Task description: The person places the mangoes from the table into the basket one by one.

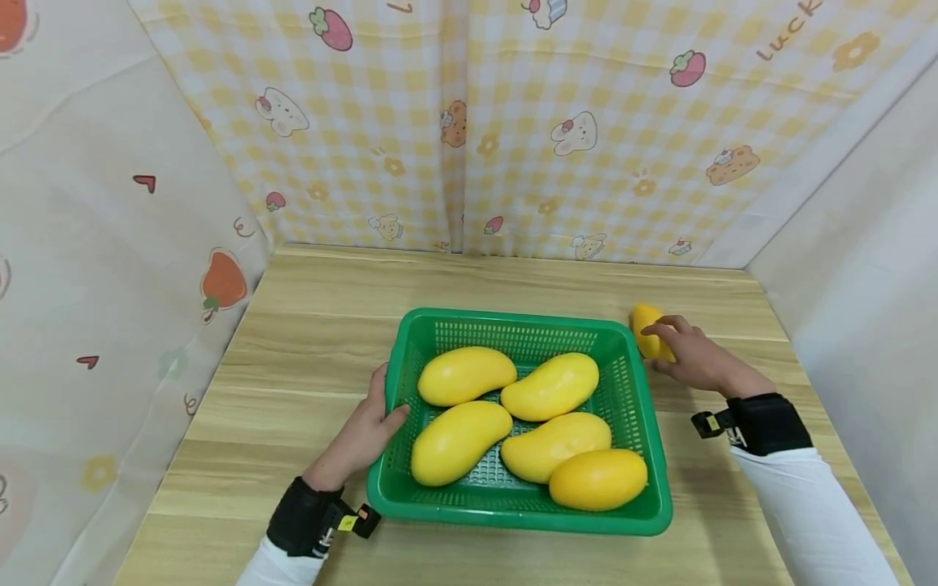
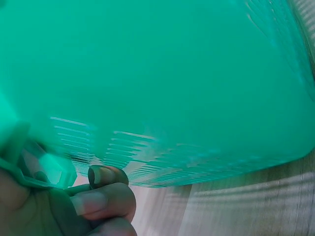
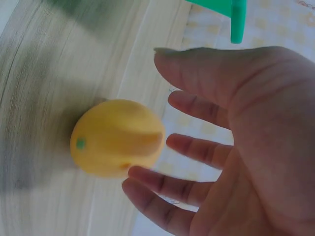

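A green plastic basket (image 1: 513, 521) with slotted sides stands on the table, holding several yellow mangoes (image 1: 553, 387). My left hand (image 1: 366, 431) grips its left rim, the thumb over the inside edge and the fingers curled outside below it. The left wrist view shows those fingers (image 2: 106, 199) against the green wall. Beyond the basket's right side, one more mango (image 3: 115, 140) lies on the wood, with a small green spot at its end. My right hand (image 1: 689, 356) hovers over this mango, fingers spread and loosely bent, not closed round it.
The wooden table (image 1: 315, 325) reaches back to a yellow checked curtain (image 1: 513, 179). White cloth walls (image 1: 865, 228) border the left and right sides. Inside the basket, the two front right mangoes overlap.
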`<state>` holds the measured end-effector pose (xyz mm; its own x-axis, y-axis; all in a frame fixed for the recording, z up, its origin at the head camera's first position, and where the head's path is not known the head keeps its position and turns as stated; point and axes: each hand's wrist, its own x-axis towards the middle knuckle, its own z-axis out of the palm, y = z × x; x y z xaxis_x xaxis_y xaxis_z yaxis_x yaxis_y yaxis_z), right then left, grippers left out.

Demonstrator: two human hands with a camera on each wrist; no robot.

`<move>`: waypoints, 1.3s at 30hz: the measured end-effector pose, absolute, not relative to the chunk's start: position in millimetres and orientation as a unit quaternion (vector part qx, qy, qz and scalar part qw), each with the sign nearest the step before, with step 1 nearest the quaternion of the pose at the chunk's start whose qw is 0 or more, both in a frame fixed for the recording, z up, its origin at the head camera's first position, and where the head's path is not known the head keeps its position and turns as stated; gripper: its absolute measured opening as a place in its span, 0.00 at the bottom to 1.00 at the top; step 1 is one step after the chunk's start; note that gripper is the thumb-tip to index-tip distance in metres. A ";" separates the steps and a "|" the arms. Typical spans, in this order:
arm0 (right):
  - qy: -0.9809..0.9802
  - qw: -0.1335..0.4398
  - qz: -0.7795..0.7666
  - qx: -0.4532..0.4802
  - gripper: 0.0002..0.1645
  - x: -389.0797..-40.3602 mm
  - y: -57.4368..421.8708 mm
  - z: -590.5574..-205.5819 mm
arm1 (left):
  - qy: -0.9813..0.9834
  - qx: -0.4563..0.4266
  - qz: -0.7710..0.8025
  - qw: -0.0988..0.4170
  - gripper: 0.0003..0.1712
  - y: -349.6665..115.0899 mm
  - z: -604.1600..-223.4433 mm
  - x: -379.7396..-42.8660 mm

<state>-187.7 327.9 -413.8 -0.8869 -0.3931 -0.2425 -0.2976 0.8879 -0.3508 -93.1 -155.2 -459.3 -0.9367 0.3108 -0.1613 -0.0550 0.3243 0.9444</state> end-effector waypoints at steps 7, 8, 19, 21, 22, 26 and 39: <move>0.945 0.114 -0.175 -0.251 0.21 -192.6 329.8 -415.9 | 0.795 0.074 0.578 0.167 0.38 -154.1 -456.1 -92.2; 0.945 0.113 -0.174 -0.253 0.21 -193.5 330.4 -416.3 | 0.794 0.077 0.579 0.168 0.38 -154.1 -455.8 -92.2; 0.961 0.090 -0.147 -0.215 0.25 -205.0 332.3 -429.0 | 0.795 0.077 0.579 0.162 0.38 -154.9 -458.0 -91.1; 0.966 0.075 -0.142 -0.201 0.26 -206.4 332.2 -432.4 | 0.795 0.078 0.580 0.161 0.38 -154.6 -458.0 -91.2; 0.969 0.069 -0.139 -0.192 0.26 -207.4 332.1 -434.0 | 0.795 0.077 0.579 0.161 0.38 -154.4 -457.9 -91.2; 0.978 0.064 -0.130 -0.148 0.28 -211.2 332.0 -438.2 | 0.793 0.078 0.582 0.160 0.38 -154.3 -458.5 -91.6; 0.976 0.105 -0.159 -0.108 0.37 -215.8 340.0 -451.1 | 0.800 0.087 0.574 0.152 0.38 -154.5 -459.4 -92.6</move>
